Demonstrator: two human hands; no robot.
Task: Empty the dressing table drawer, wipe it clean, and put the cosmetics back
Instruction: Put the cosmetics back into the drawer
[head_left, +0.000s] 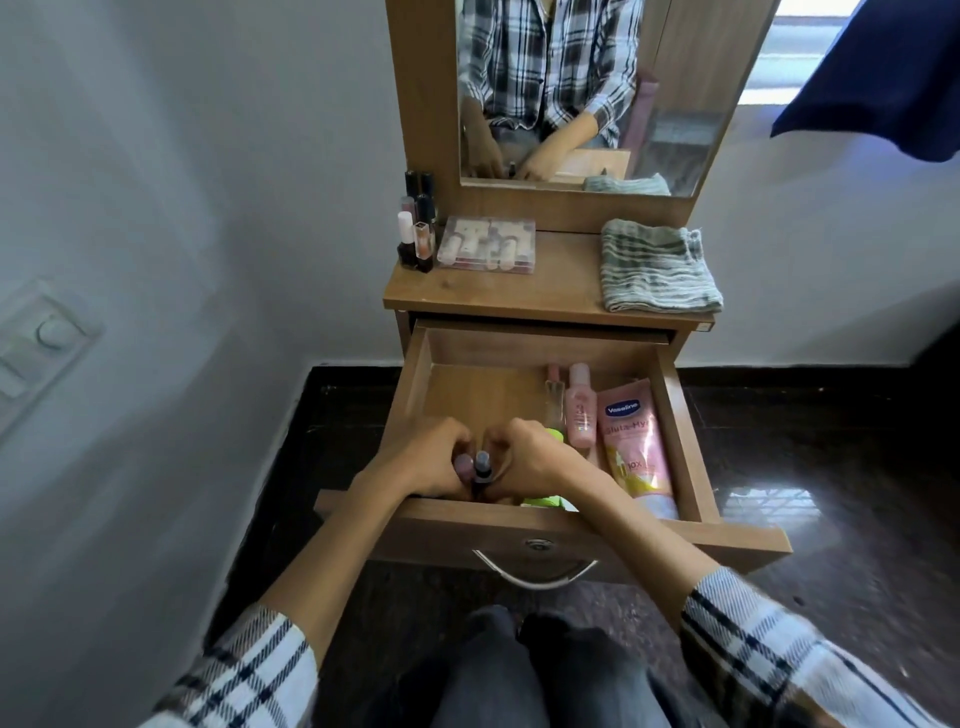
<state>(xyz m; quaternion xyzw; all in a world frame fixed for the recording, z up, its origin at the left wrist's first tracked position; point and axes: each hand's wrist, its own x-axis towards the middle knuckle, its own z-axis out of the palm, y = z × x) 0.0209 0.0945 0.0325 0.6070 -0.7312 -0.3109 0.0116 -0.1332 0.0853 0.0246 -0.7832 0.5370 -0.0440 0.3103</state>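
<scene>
Cosmetics lay in the open wooden drawer (675, 415): a pink Vaseline tube (634, 447) and pink bottle (580, 410) at right. The left hand (426, 460) and right hand (530, 457) together gripped small dark-capped bottles (480, 467) near the front.

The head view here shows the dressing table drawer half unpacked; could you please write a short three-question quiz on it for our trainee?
1. True or false: the striped cloth lies inside the drawer.
2. Multiple choice: where in the drawer does the pink Vaseline tube lie? A) left side B) right side C) centre
3. Short answer: what do the left hand and right hand grip together at the drawer's front?

Key: 1 false, it lies on the tabletop. 2 B. 3 small dark-capped bottles.
</scene>
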